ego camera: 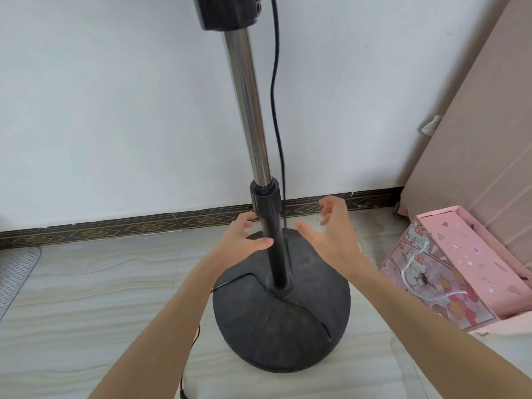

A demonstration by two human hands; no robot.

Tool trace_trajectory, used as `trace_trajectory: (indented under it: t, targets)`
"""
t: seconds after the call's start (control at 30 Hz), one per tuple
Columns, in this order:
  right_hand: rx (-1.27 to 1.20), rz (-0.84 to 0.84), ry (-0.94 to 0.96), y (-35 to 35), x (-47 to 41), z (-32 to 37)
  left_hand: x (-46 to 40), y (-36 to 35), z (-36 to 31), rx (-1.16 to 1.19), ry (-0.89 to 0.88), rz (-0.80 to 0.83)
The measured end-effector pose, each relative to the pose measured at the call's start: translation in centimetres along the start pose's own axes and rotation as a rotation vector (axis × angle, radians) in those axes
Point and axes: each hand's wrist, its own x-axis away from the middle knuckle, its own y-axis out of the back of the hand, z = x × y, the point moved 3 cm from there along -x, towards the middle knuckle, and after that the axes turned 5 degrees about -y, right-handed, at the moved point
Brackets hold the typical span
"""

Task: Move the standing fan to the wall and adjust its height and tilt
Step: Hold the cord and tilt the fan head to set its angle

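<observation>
- At the far left edge of the frame a grey perforated mat (15, 279) lies on the pale tiled floor (86, 289).
- A dark skirting strip (115, 230) with a gold pattern runs along the foot of the white wall (115, 110), across the middle of the frame.
- The left hand (244, 237) is left of centre, fingers spread and curled. It is just beside the black lower tube (275, 249); the thumb tip seems to touch the tube, but nothing is gripped.
- The standing fan (247, 110) is in the centre of the frame, close to the wall. Its round black base (288, 326) looks dusty and rests on the floor.
- From the base rises the black lower tube, then a black locking collar (265, 197), then a shiny chrome pole (247, 110) that leans a little to the upper left. At the top edge is a black housing (227, 11).
- A thin black cord (275, 96) hangs down just right of the pole.
- The right hand (331, 228) is right of the tube, fingers apart and curved, holding nothing. It is slightly blurred.
- At the lower right a pink cartoon-printed box (449, 269) stands on the floor, in front of a brown cardboard panel (475, 139).
</observation>
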Motion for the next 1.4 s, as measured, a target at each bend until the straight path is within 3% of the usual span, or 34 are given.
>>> trace_trajectory:
  t: [0.1,0.23,0.37,0.43,0.47,0.57,0.6,0.7,0.87,0.93,1.0,1.1,1.17,1.27,1.4]
  targets:
    - [0.015,0.310,-0.088,-3.4,-0.2,-0.3,1.7,0.2,-0.6,-0.016,0.095,-0.071]
    - [-0.081,0.531,-0.338,-2.9,4.9,0.0,5.5,1.3,-3.8,0.074,0.289,-0.169]
    - [-0.128,0.797,-0.527,1.0,9.4,5.0,9.5,1.6,-11.3,0.288,0.372,-0.060]
    - [-0.193,0.768,-0.599,3.1,11.0,7.3,10.5,1.3,-15.9,0.449,0.365,0.004]
    - [-0.169,0.751,-0.606,4.1,11.5,8.0,10.3,1.6,-17.8,0.436,0.355,-0.048]
    - [-0.080,0.658,-0.637,7.4,11.8,8.7,8.3,4.0,-21.9,0.173,0.314,-0.488]
    - [-0.068,0.630,-0.642,8.4,11.8,8.6,7.8,4.2,-22.7,0.124,0.307,-0.555]
    - [-0.025,0.553,-0.626,10.1,10.7,7.8,6.1,3.4,-23.4,0.000,0.362,-0.556]
    - [0.030,0.537,-0.610,11.7,8.3,8.3,5.7,2.4,-23.1,0.028,0.446,-0.693]
    - [0.016,0.524,-0.596,12.3,7.7,9.1,6.9,2.2,-22.5,0.028,0.483,-0.651]
    - [-0.011,0.547,-0.563,13.3,7.6,10.9,8.7,2.1,-23.0,0.180,0.531,-0.522]
    - [-0.061,0.772,-0.469,14.3,9.1,14.4,12.4,1.4,-26.1,0.629,0.619,-0.225]
    - [-0.064,0.953,-0.437,15.2,11.0,17.4,15.5,2.1,-29.5,0.806,0.620,-0.100]
    - [0.035,1.087,-0.435,16.7,14.3,21.8,18.6,4.4,-33.5,1.011,0.615,-0.149]
    - [0.064,0.912,-0.493,20.7,15.2,27.7,20.0,8.8,-38.6,1.019,0.579,-0.207]
